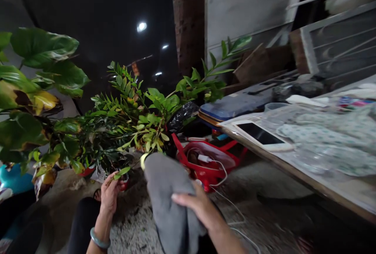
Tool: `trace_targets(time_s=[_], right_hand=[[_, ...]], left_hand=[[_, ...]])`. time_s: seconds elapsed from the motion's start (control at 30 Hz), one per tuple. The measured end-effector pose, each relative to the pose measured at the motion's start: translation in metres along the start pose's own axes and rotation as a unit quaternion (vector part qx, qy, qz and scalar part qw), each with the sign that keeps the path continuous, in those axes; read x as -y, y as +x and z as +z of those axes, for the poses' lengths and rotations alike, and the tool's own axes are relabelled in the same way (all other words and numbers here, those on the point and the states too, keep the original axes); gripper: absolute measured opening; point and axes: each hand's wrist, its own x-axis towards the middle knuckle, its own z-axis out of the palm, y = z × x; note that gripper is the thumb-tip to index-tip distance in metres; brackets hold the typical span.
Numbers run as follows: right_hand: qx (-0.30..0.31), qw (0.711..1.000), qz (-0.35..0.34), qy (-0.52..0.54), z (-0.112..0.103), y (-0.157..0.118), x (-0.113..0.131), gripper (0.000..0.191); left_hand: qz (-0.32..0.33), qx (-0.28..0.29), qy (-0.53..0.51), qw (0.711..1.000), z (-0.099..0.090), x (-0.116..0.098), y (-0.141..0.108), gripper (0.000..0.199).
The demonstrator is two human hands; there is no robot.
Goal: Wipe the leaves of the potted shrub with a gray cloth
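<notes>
Low on the left, my left hand, with a pale bangle at the wrist, has its fingers pinched on a green leaf below the potted plants. Slightly blurred, my right hand grips a thick grey cloth, its thumb lying on top and its other fingers hidden. The cloth hangs in folds across the lower middle, and a small yellow edge shows at its upper left end. Leafy green plants crowd the space ahead of both hands.
A red bag with a white charger and cable is beyond my right hand. To the right, a table holds a white tablet and patterned cloth. Large yellowing leaves reach in from the left.
</notes>
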Motion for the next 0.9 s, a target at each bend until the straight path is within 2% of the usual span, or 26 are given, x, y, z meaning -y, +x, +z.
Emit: trace_targets(time_s=[0.07,0.13,0.2,0.27,0.3,0.37,0.47,0.53,0.67,0.77,0.9], right_hand=[[-0.066,0.992,-0.017,0.107,-0.007,0.025,0.034,0.049],[-0.109,0.975,-0.030,0.193,0.003,0.051,0.058,0.045],[-0.092,0.974,0.010,0.207,0.024,0.067,0.058,0.039],[-0.020,0.986,0.080,0.143,0.047,0.063,0.034,0.034],[0.025,0.988,0.117,0.094,0.057,0.055,0.016,0.033],[0.101,0.985,0.136,0.008,0.068,0.029,-0.020,0.031],[0.117,0.976,0.184,0.001,0.065,-0.011,-0.055,0.034],[0.110,0.971,0.206,0.046,0.054,-0.028,-0.060,0.036],[0.103,0.964,0.222,0.100,0.027,-0.051,-0.049,0.032],[0.121,0.967,0.220,0.041,0.022,-0.079,-0.052,0.034],[0.160,0.969,0.175,-0.075,0.035,-0.123,-0.072,0.045]], left_hand=[[-0.008,0.009,0.000,1.000,0.004,0.002,-0.001,0.045],[-0.012,0.008,-0.002,1.000,0.007,0.004,-0.001,0.047],[-0.010,0.004,-0.005,1.000,0.009,0.005,0.000,0.050],[-0.005,0.003,-0.005,1.000,0.012,0.006,0.003,0.048],[-0.004,0.003,-0.006,1.000,0.012,0.006,0.004,0.045],[-0.013,0.006,-0.015,1.000,0.015,0.006,0.007,0.042],[-0.045,0.028,-0.039,0.998,0.017,0.009,0.009,0.047],[-0.059,0.057,-0.032,0.996,0.017,0.013,0.007,0.050],[-0.065,0.106,0.012,0.992,0.007,0.021,0.000,0.049],[-0.081,0.137,-0.014,0.987,-0.005,0.025,-0.004,0.051],[-0.111,0.142,-0.052,0.982,-0.017,0.028,-0.002,0.053]])
